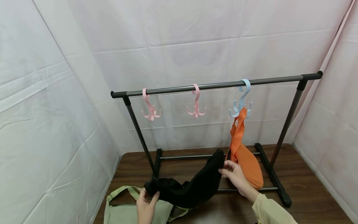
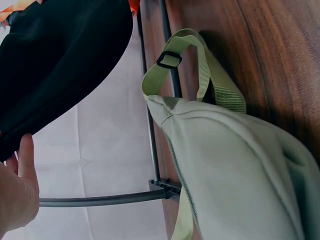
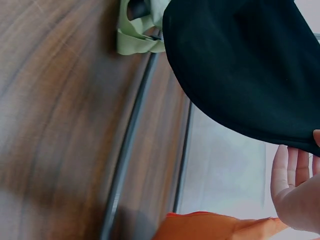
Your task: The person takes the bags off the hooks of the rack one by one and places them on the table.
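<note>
A soft black bag (image 1: 193,191) sags in a curve between my two hands, held up in front of the rack. At its left end my left hand (image 1: 145,207) pinches the cloth between thumb and fingers. My right hand (image 1: 236,178) grips the upper right end, close to the orange bag (image 1: 249,169). In the right wrist view the black bag's rounded lower edge (image 3: 225,125) hangs over the tabletop. Below my left hand lies a pale green bag (image 2: 230,165) with a buckled strap (image 2: 170,60).
A dark metal rack (image 1: 173,90) stands on the wooden table (image 1: 310,180). Two pink hooks (image 1: 151,113) (image 1: 196,109) and one blue hook (image 1: 241,102) hang from its bar. The orange bag hangs by its strap from the blue hook. White cloth walls (image 1: 195,56) enclose the table.
</note>
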A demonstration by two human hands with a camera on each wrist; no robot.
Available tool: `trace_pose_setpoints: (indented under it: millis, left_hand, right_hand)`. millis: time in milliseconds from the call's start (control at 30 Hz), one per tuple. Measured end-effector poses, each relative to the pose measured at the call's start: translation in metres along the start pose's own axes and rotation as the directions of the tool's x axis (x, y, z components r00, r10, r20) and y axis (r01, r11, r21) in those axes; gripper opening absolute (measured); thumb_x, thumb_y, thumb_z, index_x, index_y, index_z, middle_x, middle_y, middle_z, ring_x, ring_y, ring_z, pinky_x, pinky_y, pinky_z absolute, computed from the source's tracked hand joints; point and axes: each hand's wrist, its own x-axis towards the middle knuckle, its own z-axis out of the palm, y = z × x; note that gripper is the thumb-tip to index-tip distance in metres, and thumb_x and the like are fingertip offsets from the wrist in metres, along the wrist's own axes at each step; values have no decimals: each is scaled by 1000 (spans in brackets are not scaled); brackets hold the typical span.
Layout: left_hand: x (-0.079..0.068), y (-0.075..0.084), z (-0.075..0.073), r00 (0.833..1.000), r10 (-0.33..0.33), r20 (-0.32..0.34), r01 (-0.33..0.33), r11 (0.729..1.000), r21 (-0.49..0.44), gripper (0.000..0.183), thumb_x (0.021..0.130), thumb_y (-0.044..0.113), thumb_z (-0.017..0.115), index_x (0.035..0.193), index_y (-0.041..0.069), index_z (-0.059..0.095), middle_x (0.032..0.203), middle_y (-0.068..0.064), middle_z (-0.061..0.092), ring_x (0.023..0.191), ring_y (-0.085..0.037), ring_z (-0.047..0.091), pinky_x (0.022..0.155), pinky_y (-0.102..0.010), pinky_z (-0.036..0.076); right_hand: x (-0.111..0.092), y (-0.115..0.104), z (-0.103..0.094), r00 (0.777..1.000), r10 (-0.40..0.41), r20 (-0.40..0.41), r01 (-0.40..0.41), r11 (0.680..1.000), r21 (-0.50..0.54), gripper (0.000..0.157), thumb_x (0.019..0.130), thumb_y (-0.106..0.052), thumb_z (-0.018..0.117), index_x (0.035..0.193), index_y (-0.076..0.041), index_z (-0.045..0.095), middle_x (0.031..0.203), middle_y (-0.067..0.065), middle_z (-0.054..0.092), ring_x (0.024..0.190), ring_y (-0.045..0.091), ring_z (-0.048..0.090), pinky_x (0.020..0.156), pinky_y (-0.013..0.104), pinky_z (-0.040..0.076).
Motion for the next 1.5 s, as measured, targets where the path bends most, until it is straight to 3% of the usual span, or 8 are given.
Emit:
trace_pose_setpoints:
  millis: [167, 300, 400, 533, 700, 833, 1067, 1500]
  left_hand:
    - [-4, -28, 2, 999, -21, 42, 23, 998, -57, 29, 81, 7, 66, 104, -4, 52, 101, -17, 55, 90, -18, 59, 66, -33, 53]
    - [-9, -56, 7, 996, -82, 31, 83, 996, -26, 30, 81, 16, 68, 106, 9, 54, 100, -4, 55, 85, -1, 57, 67, -27, 53]
    - [-16, -52, 9, 993, -107, 39, 107, 994, 0, 27, 81, 15, 68, 102, 6, 54, 96, -5, 57, 83, -6, 59, 67, -29, 52]
    - [-29, -25, 10, 986, -148, 70, 147, 989, 20, 26, 79, 5, 66, 97, -8, 52, 91, -17, 59, 82, -23, 61, 63, -34, 53]
    - [-39, -14, 14, 962, -247, 113, 235, 966, 111, 26, 80, 1, 63, 100, -11, 51, 91, -15, 58, 78, -21, 60, 65, -33, 52]
    - [-43, -20, 17, 949, -273, 158, 250, 956, 154, 27, 82, 5, 61, 103, -9, 51, 90, -13, 58, 77, -21, 60, 72, -33, 49]
    - [-43, -30, 22, 911, -353, 213, 326, 933, 154, 36, 82, 14, 63, 105, -10, 50, 86, -11, 59, 77, -24, 61, 63, -35, 52]
    - [-42, -48, 38, 877, -437, 199, 400, 894, 202, 25, 85, 7, 58, 101, -10, 49, 82, -11, 56, 69, -17, 57, 61, -35, 49]
  right_hand:
    - [-14, 12, -4, 997, 70, -44, -70, 998, 3, 16, 81, -6, 64, 93, 0, 56, 84, 6, 55, 78, 15, 57, 70, 32, 52]
    - [-25, 22, -7, 987, 131, -89, -130, 991, 20, 15, 81, -5, 63, 93, 1, 57, 84, 5, 55, 77, 15, 57, 70, 33, 52]
    - [-34, 30, -10, 980, 166, -113, -164, 986, 28, 15, 80, -5, 63, 93, 2, 57, 83, 4, 55, 77, 14, 57, 69, 35, 53]
    - [-47, 42, -16, 961, 239, -141, -237, 971, 32, 14, 80, -7, 64, 91, 0, 57, 80, 3, 54, 75, 14, 57, 70, 37, 52]
    - [-60, 56, -23, 937, 316, -151, -312, 949, 49, 15, 81, -10, 65, 90, -2, 57, 79, 2, 57, 75, 16, 58, 70, 38, 52]
    - [-69, 65, -29, 931, 336, -140, -332, 942, 51, 15, 81, -10, 65, 90, -1, 58, 77, 1, 59, 74, 15, 59, 67, 35, 52]
    - [-77, 79, -33, 907, 375, -190, -374, 926, 39, 14, 80, -9, 65, 86, -1, 56, 74, 1, 61, 71, 15, 60, 63, 34, 53]
    - [-72, 109, -38, 860, 442, -254, -433, 897, 95, 16, 80, -11, 65, 84, -3, 53, 76, 0, 59, 66, 14, 56, 60, 33, 52]
